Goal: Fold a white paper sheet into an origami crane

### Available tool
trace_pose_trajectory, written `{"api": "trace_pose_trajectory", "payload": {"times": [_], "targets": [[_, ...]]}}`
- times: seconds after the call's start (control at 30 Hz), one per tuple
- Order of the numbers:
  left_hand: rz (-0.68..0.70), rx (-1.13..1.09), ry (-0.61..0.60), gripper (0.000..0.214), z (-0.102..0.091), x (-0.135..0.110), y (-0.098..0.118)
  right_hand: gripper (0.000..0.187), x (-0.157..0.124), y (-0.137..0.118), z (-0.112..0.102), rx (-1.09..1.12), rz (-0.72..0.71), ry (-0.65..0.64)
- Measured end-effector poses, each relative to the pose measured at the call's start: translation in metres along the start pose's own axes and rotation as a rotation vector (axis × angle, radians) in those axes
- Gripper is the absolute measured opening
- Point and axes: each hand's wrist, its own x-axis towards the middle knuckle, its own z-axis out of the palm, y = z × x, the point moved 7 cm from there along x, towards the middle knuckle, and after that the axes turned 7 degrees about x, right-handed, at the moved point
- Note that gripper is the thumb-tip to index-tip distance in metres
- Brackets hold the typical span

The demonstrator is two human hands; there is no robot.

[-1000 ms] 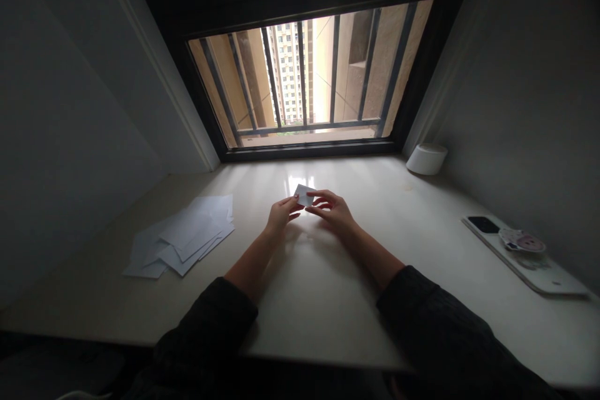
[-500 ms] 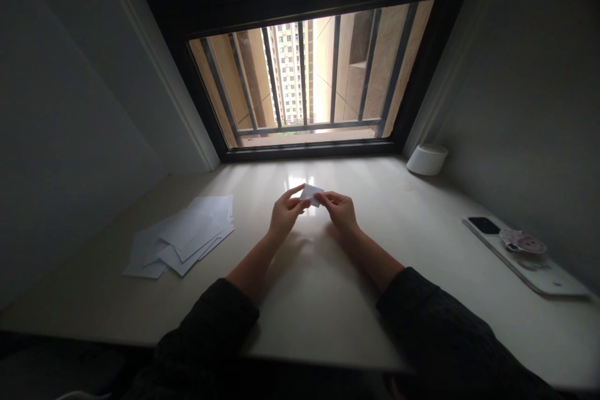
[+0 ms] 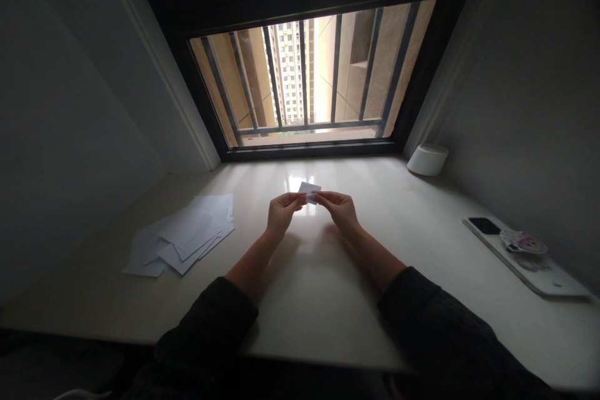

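Observation:
A small piece of white paper, which looks folded, is held up between my two hands above the pale sill. My left hand pinches its lower left edge between thumb and fingers. From the other side, my right hand grips the lower right edge the same way. The fingertips of both hands nearly meet and cover the bottom part of the paper. How many layers the paper has is too small to tell.
Loose white sheets lie in an overlapping pile at left. A phone with a round grip on its back rests at right. Behind it, a white cup-like object stands by the wall. A barred window rises beyond the sill.
The fingers of my left hand have come down from the paper's upper corner and closed on its lower edge. The paper has shifted and turned slightly. My right hand has barely moved.

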Motion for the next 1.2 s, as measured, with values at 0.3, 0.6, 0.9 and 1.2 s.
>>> {"api": "trace_pose_trajectory", "payload": {"times": [0.3,0.6,0.9,1.2], "targets": [[-0.017,-0.005,0.021,0.029,0.002,-0.003,-0.002,0.029,-0.004,0.002,-0.004,0.072,0.017,0.141],[-0.217,-0.373,0.095,0.035,0.005,-0.003,-0.019,0.028,-0.008,0.002,-0.001,0.137,0.014,0.177],[-0.143,-0.338,0.128,0.034,0.003,-0.003,-0.015,0.029,-0.006,0.011,-0.002,0.187,0.060,0.191],[-0.122,-0.296,0.132,0.035,0.003,-0.004,-0.015,0.031,-0.006,0.017,-0.001,0.254,0.083,0.197]]}}
